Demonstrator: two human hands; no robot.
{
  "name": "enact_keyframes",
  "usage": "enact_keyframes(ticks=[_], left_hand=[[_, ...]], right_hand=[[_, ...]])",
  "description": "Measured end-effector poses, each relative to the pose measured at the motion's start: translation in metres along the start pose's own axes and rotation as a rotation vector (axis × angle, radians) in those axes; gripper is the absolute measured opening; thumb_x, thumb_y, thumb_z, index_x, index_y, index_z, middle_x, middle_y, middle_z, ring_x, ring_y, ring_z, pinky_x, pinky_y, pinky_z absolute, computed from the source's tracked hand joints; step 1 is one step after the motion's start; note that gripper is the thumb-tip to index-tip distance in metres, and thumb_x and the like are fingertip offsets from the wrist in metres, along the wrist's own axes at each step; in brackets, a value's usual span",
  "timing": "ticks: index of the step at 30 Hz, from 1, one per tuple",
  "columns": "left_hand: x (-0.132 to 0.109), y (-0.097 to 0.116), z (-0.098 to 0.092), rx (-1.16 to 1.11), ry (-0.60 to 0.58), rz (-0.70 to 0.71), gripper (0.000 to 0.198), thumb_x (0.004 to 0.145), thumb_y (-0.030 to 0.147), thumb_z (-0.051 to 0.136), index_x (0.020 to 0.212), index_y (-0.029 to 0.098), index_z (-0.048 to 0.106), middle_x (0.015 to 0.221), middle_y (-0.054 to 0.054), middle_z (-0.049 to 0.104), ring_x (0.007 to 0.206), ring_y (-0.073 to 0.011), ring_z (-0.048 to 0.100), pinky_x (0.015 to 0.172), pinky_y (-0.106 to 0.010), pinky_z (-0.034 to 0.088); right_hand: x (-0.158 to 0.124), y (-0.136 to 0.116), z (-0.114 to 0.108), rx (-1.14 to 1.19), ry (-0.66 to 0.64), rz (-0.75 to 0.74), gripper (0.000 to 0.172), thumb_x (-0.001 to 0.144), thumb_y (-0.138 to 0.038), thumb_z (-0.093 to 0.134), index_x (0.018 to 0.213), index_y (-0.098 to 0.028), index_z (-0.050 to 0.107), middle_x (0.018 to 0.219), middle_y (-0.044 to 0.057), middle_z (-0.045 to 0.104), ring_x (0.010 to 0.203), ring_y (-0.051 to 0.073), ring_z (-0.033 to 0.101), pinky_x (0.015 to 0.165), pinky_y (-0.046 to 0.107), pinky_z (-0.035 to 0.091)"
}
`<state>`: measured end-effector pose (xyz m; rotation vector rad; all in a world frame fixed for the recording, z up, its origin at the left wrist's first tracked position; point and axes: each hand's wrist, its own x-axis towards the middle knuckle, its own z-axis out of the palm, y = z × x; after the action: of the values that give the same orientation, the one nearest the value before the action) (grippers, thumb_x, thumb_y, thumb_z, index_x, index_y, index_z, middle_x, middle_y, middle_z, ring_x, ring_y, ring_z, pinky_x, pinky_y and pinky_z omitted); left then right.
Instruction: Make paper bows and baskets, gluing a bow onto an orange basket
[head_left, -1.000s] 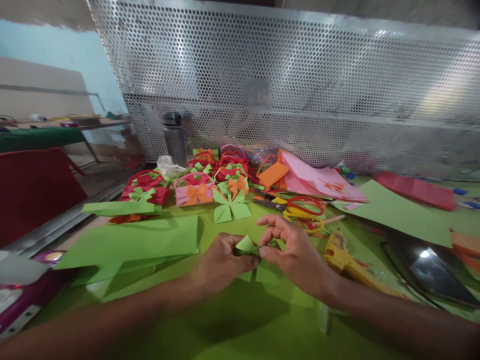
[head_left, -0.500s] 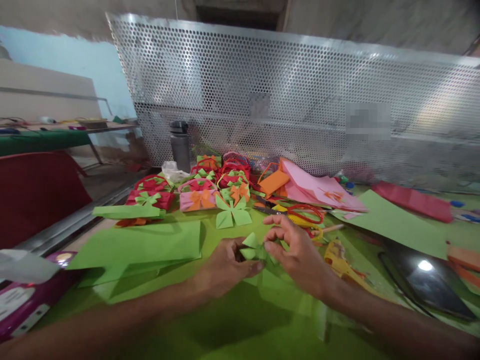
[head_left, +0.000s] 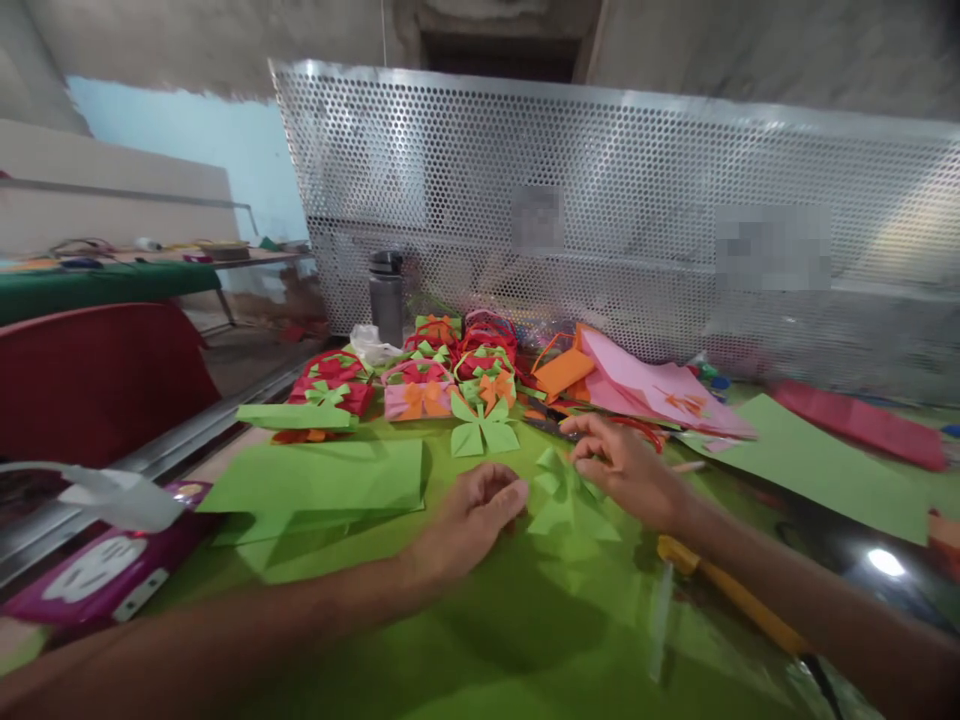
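Green paper bow (head_left: 553, 474), near frame centre, slightly right of the midline, low over or on the green-covered desk (head_left: 450, 640); cannot tell which. Flared green paper (head_left: 574, 522) spreads just below it; whether tails or a separate piece, unclear.

Right hand (head_left: 626, 470): at the bow's right edge, thumb and fingers bent close together. Grip narrow; cannot tell whether paper is pinched, as the contact is hidden.

Left hand (head_left: 484, 508): left of the bow and apart from it, fingers curled toward the thumb. Grip narrow, no paper visible in it; inside of the curl hidden.

Step in hand, as judged: handling the bow at its edge. Best practice: take it by the gathered middle with light fingertips, since the raised loops probably crease under pressure. Left hand would serve well steadying the opposite side, without pressing the flared part flat.

Caution: right forearm crosses above the yellow glue gun (head_left: 739, 600), lower right; heat state not visible, so lift the wrist clear. Four-petalled green cut-out (head_left: 484, 432) stands just beyond the left hand, dark scissors (head_left: 546, 417) beyond the bow; small, level movements should avoid both.
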<state>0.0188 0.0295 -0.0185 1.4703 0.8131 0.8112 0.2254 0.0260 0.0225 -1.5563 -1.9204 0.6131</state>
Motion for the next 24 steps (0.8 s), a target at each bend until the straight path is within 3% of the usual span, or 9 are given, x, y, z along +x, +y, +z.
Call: enact_keyframes(ticks=[4,10,19,24], left_hand=[[0.001,0.005,-0.005,0.006,0.099,0.025,0.032,0.088,0.045,0.047,0.075,0.016,0.049,0.071,0.0,0.054,0.06,-0.0104,0.048,0.054,-0.023,0.035],[0.009,0.007,-0.014,-0.001,0.194,0.014,0.032,0.088,0.042,0.041,0.07,0.017,0.048,0.057,0.005,0.045,0.048,-0.0081,0.037,0.045,-0.02,0.025],[0.01,0.007,-0.013,0.079,0.095,-0.024,0.042,0.081,0.052,0.047,0.057,0.017,0.046,0.047,0.006,0.04,0.043,-0.0072,0.032,0.044,-0.021,0.023],[0.013,0.006,-0.014,0.1,0.103,-0.022,0.043,0.08,0.054,0.044,0.056,0.018,0.044,0.046,0.006,0.038,0.043,-0.0078,0.032,0.045,-0.022,0.023]], right_hand=[[0.003,0.004,-0.002,-0.042,-0.064,0.007,0.038,0.071,-0.015,0.044,0.108,-0.014,0.049,0.068,-0.003,0.056,0.055,0.013,0.047,0.056,0.026,0.035],[0.006,0.005,-0.003,-0.042,-0.13,0.037,0.038,0.071,-0.015,0.047,0.109,-0.014,0.051,0.07,-0.003,0.057,0.054,0.012,0.045,0.054,0.025,0.035],[0.013,0.014,0.005,-0.003,-0.219,0.056,0.036,0.07,-0.01,0.048,0.106,-0.017,0.053,0.064,-0.006,0.055,0.051,0.01,0.045,0.05,0.022,0.033],[0.017,0.017,0.01,-0.058,-0.243,0.048,0.035,0.072,-0.009,0.048,0.106,-0.017,0.055,0.069,-0.002,0.059,0.057,0.013,0.049,0.054,0.024,0.036]])
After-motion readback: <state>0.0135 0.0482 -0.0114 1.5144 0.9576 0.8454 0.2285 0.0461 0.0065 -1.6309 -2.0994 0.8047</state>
